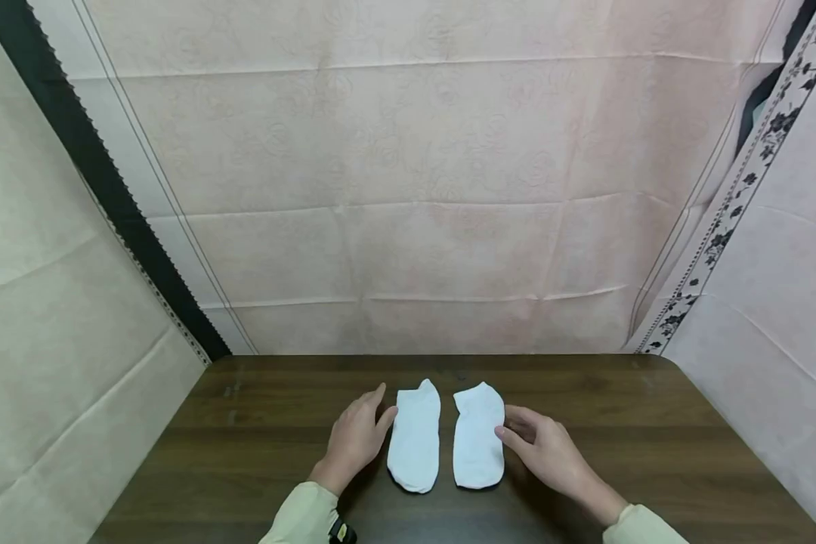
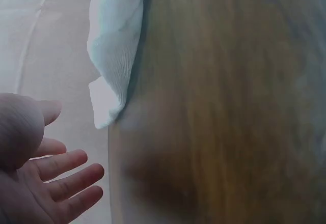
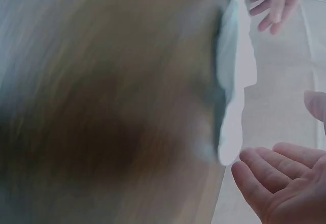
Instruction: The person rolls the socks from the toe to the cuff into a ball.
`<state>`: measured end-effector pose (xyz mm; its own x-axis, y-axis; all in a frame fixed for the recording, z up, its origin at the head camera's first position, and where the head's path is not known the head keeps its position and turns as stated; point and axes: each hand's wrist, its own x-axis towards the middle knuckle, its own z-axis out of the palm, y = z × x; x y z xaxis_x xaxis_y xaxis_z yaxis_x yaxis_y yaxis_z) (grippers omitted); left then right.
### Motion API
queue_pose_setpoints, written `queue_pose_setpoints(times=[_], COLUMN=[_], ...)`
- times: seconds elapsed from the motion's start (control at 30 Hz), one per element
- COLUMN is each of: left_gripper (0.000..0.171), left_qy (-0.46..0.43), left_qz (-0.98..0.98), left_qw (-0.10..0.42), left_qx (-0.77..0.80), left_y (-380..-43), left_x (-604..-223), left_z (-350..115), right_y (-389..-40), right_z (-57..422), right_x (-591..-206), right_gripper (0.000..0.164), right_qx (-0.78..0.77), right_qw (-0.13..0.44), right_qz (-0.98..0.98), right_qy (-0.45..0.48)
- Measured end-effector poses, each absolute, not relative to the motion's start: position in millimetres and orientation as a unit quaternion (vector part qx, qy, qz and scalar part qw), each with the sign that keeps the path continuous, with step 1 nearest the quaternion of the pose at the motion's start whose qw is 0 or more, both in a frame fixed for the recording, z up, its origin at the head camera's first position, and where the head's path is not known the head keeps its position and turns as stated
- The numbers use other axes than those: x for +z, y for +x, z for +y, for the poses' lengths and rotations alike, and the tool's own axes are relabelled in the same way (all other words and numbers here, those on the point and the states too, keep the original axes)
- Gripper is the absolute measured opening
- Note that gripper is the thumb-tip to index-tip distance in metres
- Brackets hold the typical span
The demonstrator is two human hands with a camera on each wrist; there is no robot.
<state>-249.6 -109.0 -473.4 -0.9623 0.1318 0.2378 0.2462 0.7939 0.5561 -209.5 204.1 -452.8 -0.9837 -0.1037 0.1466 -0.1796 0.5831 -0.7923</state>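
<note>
Leftmost, the left hand [image 1: 355, 440] lies flat on the table [image 1: 245, 423], fingers straight and relaxed, gripping nothing; its fingertips come up to the edge of the left sock [image 1: 416, 438], though whether they quite touch it I cannot tell. The left wrist view shows the same loose, spread fingers [image 2: 66, 165] with a sock [image 2: 114, 46] a little way off. Next, the two white socks lie flat side by side near the front of the table, toes away from the person, a narrow strip of wood between them. The right sock [image 1: 478, 442] has the right hand [image 1: 544, 449] at its outer edge, fingers gently bent, one fingertip seeming to rest on the fabric, nothing pinched.

The risk I see: either hand sliding inward with flat fingers could drag a sock, bunch it or ride one over the other, since thin cloth on smooth wood shifts easily. A shallow pinch could also catch only the top layer.
</note>
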Motion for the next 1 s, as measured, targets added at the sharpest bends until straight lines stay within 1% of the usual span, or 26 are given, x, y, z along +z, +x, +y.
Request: queue_pose_setpoints(times=[0.23, 0.47, 0.73, 1.0], left_gripper=[0.054, 0.052, 0.053, 0.052], left_qy=[-0.088, -0.087, -0.078, -0.062], left_qz=[-0.939, -0.933, -0.924, -0.923], left_qw=[0.088, 0.088, 0.072, 0.064], left_qx=[-0.322, -0.338, -0.368, -0.374], left_y=[-253, -256, -258, -262], left_x=[-476, -475, -475, -475], left_z=[-105, -102, -95, -90], right_y=[-207, -205, -201, -199], right_z=[194, 184, 167, 154], right_x=[-451, -454, -455, -458], right_gripper=[0.047, 0.051, 0.053, 0.050], right_qx=[0.509, 0.572, 0.594, 0.619], right_qw=[0.040, -0.013, -0.046, -0.073], right_qz=[-0.856, -0.816, -0.795, -0.772], right_qy=[0.082, 0.084, 0.118, 0.122])
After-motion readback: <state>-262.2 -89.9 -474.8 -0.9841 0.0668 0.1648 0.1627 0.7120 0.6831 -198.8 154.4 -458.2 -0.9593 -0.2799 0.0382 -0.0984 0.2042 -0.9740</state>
